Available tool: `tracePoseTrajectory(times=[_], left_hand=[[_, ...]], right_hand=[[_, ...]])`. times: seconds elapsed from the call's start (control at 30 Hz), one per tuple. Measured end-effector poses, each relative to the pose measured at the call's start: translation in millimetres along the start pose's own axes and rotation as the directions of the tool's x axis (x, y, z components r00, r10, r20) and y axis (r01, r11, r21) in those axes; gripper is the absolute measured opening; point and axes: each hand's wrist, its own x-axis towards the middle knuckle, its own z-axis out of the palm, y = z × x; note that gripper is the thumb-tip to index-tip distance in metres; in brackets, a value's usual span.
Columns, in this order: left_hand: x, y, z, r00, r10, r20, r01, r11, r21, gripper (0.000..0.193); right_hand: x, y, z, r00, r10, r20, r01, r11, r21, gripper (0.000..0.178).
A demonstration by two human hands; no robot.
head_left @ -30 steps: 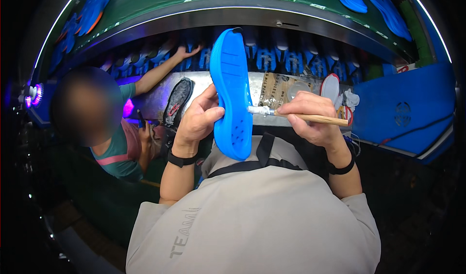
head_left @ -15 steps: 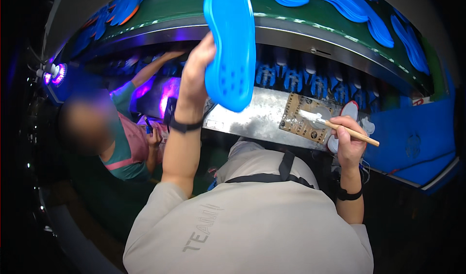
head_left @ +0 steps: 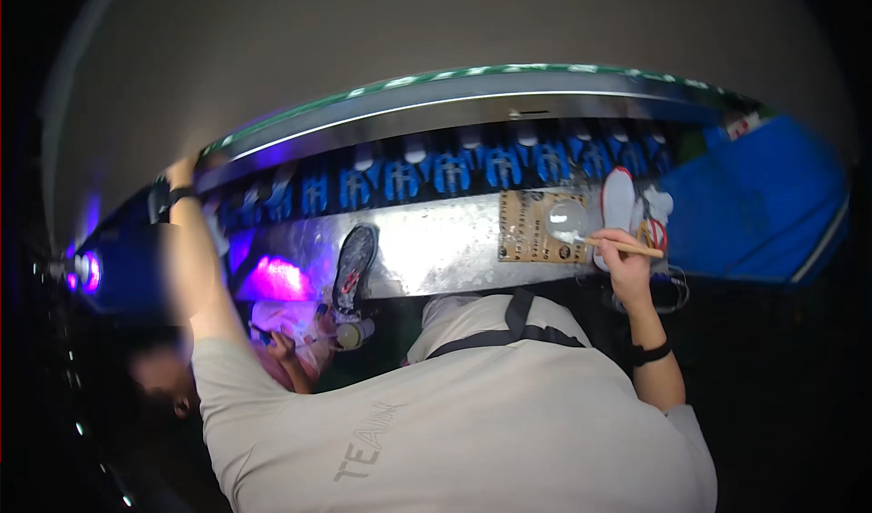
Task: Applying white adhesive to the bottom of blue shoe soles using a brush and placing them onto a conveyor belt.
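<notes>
Counter (head_left: 427, 250) is showing glossy, mottled metal, brush handle (head_left: 647, 249) is looking like smooth wood, brown sheet (head_left: 515, 231) is reading as cardboard, grey shirt (head_left: 481, 413) is appearing as matt cloth, long rail (head_left: 445, 115) is gleaming metallic.

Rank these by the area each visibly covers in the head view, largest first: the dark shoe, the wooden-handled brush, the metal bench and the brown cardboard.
1. Metal bench
2. Brown cardboard
3. Dark shoe
4. Wooden-handled brush, long but very thin
</notes>
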Motion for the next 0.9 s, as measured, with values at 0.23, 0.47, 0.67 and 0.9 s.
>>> tracePoseTrajectory(times=[0.23,0.47,0.67,0.9], left_hand=[[4.3,-18.0,9.0,0.980,-0.195,0.047,0.198,0.977,-0.080,0.025],[-27.3,70.4,-96.4,0.894,0.178,-0.411,-0.243,0.964,-0.112,0.019],[-74.2,97.1,-155.7,0.967,-0.213,-0.141,0.121,0.870,-0.478,0.053],[-69.3,69.2,-98.5,0.764,-0.169,0.623,0.631,-0.011,-0.776,0.038]], right_hand=[[11.5,62.9,-6.8,0.979,0.111,-0.169,-0.151,0.959,-0.241,0.017],[35.0,115.9,11.0,0.982,-0.010,-0.190,-0.059,0.933,-0.355,0.012],[37.3,141.5,24.9,0.985,-0.056,-0.165,-0.031,0.875,-0.484,0.013],[22.5,117.8,33.7,0.913,-0.315,-0.260,0.184,0.885,-0.428,0.010]])
